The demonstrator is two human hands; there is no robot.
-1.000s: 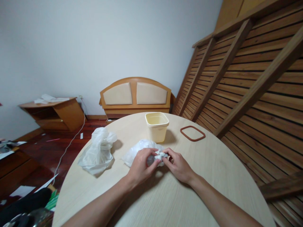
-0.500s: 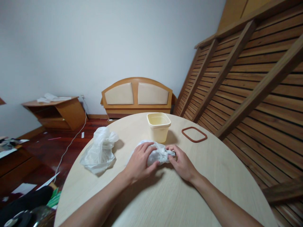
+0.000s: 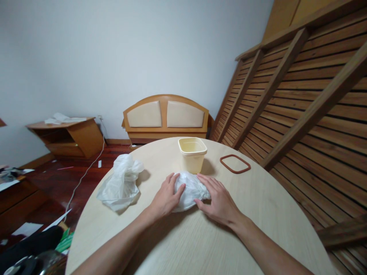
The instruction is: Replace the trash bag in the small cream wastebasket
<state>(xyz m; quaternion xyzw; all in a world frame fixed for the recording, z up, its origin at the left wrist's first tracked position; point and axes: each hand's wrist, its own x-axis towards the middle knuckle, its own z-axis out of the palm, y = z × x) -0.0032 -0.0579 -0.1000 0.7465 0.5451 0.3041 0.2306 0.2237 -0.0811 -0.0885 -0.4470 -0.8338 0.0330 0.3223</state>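
A bundled white plastic bag (image 3: 187, 191) lies near the middle of the round table (image 3: 189, 244), between my hands. My left hand (image 3: 168, 194) holds its left side, fingers curved over it. On the right side, my right hand (image 3: 216, 198) grips the bundle with thumb and fingers. What the bag contains is hidden. Just behind the bundle stands a pale yellow square container (image 3: 192, 156), its top uncovered. A brown-red rounded square ring (image 3: 235, 170) lies flat to the right of the container. Another crumpled white bag (image 3: 122, 183) rests on the left.
Beyond the table stands a wooden headboard (image 3: 165, 112) against the wall. A slatted wooden frame (image 3: 286, 103) leans at the right. On the left are a low wooden cabinet (image 3: 77, 137), a cable and papers on the dark red floor.
My right hand has shifted from the bundle's twisted end to spread over its right side. My left hand has moved slightly left, and the bundle looks rounder and more compact.
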